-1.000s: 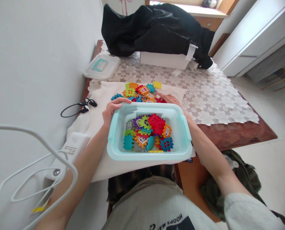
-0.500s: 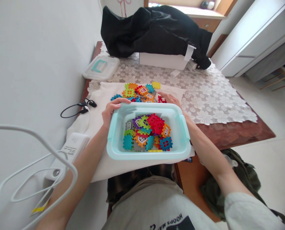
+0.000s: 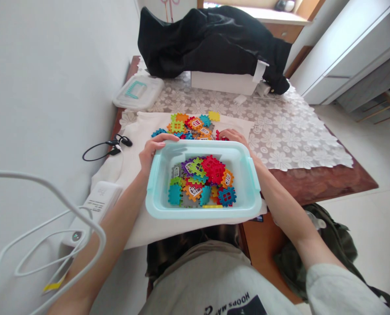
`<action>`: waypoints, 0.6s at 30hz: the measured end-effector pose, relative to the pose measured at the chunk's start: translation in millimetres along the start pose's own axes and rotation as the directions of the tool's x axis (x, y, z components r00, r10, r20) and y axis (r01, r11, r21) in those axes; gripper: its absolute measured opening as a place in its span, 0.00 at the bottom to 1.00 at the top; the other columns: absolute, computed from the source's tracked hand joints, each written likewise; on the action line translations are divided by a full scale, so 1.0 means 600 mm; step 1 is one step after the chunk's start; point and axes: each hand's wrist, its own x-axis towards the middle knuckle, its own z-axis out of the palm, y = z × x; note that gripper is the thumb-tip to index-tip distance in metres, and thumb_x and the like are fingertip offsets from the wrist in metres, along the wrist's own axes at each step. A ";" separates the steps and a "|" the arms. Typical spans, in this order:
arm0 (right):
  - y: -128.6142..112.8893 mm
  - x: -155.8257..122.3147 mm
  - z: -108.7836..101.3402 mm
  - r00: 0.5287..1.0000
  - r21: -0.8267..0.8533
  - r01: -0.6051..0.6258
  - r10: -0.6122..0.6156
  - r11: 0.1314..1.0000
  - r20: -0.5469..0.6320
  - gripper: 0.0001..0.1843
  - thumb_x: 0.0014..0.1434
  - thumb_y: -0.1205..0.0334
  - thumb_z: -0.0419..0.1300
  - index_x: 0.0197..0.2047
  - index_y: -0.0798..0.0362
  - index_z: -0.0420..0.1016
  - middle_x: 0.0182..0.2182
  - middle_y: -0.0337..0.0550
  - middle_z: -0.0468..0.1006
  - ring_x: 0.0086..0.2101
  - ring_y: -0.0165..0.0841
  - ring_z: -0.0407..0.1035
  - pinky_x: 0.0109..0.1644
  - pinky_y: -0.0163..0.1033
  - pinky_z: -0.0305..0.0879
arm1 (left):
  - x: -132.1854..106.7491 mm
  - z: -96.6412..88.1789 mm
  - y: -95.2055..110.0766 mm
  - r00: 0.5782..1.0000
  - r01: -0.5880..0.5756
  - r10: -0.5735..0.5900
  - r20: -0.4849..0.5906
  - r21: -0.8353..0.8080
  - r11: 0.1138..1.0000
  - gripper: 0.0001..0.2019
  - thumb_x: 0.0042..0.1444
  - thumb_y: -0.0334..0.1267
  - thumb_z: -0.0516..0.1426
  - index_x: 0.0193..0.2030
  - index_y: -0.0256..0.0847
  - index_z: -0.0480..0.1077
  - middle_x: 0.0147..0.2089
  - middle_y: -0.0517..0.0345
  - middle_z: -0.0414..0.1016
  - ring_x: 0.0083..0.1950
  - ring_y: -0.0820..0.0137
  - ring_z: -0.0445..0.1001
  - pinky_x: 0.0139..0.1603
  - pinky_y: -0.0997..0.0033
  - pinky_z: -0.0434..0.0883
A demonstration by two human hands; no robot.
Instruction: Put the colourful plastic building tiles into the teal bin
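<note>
The left hand (image 3: 157, 151) is wrapping around the far left corner of a pale aqua plastic tub (image 3: 203, 213), its fingers lying along the rim, though it is hard to tell whether it is gripping or only resting there. The right hand (image 3: 233, 136) is reaching just past the tub's far rim, its fingers curving narrowly at a red foam-like interlocking block (image 3: 221, 138); whether they are pinching it cannot be told. The tub is sitting on a white cloth (image 3: 139, 232) and is holding a jumbled layer of multicoloured interlocking blocks (image 3: 211, 175). More of these blocks (image 3: 185, 127) are lying in a loose pile just beyond it on the same cloth. The cloth is covering part of a lace tablecloth (image 3: 280, 140) on a wooden counter (image 3: 313, 186), where a clear lid with an aqua handle (image 3: 137, 92) is lying near the wall and black fabric (image 3: 211, 43) is draping over a white box (image 3: 223, 83).
</note>
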 end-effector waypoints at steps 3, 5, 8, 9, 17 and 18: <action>-0.004 -0.002 -0.001 1.000 -0.003 -0.005 0.005 1.000 -0.006 0.15 0.72 0.54 0.62 0.58 0.46 0.81 0.55 0.52 0.85 0.56 0.49 0.74 0.66 0.53 0.68 | -0.002 0.005 0.005 0.999 -0.032 0.032 -0.016 0.007 0.999 0.07 0.59 0.40 0.67 0.32 0.42 0.80 0.45 0.51 0.84 0.51 0.56 0.85 0.48 0.57 0.88; -0.005 -0.001 -0.003 1.000 -0.003 -0.009 0.009 1.000 -0.002 0.18 0.73 0.54 0.62 0.62 0.45 0.80 0.54 0.52 0.85 0.56 0.49 0.75 0.65 0.53 0.68 | -0.003 0.008 0.009 0.998 -0.062 0.062 -0.021 0.002 0.998 0.06 0.58 0.39 0.68 0.30 0.43 0.79 0.44 0.52 0.85 0.49 0.57 0.86 0.48 0.58 0.88; -0.004 0.001 -0.005 0.999 -0.014 -0.012 0.012 1.000 0.042 0.19 0.74 0.53 0.62 0.65 0.44 0.79 0.54 0.52 0.85 0.55 0.48 0.74 0.65 0.53 0.68 | -0.003 0.012 0.014 0.998 -0.062 0.062 -0.027 0.004 0.998 0.07 0.58 0.39 0.67 0.30 0.43 0.80 0.44 0.52 0.86 0.48 0.57 0.86 0.48 0.58 0.88; -0.003 0.002 -0.006 0.998 -0.022 -0.011 0.012 1.000 0.055 0.19 0.74 0.52 0.62 0.64 0.45 0.79 0.54 0.52 0.85 0.55 0.48 0.73 0.66 0.53 0.67 | -0.003 0.013 0.014 0.998 -0.048 0.048 -0.033 0.007 0.999 0.07 0.59 0.39 0.66 0.30 0.43 0.80 0.44 0.52 0.85 0.48 0.57 0.86 0.47 0.57 0.88; -0.014 0.003 -0.014 0.998 -0.012 -0.023 0.024 1.000 0.051 0.27 0.69 0.57 0.63 0.69 0.53 0.78 0.56 0.56 0.86 0.58 0.51 0.75 0.70 0.55 0.67 | -0.003 0.009 0.012 0.999 -0.010 0.011 -0.032 0.011 1.000 0.06 0.57 0.40 0.69 0.30 0.44 0.81 0.44 0.51 0.84 0.51 0.55 0.84 0.47 0.58 0.88; -0.019 0.002 -0.019 0.998 -0.011 -0.026 0.027 1.000 0.065 0.29 0.69 0.57 0.63 0.70 0.53 0.78 0.58 0.56 0.86 0.59 0.51 0.75 0.71 0.56 0.67 | -0.002 0.009 0.012 0.999 -0.017 0.017 -0.028 0.011 1.000 0.07 0.57 0.40 0.69 0.30 0.44 0.81 0.44 0.51 0.84 0.50 0.56 0.85 0.46 0.59 0.88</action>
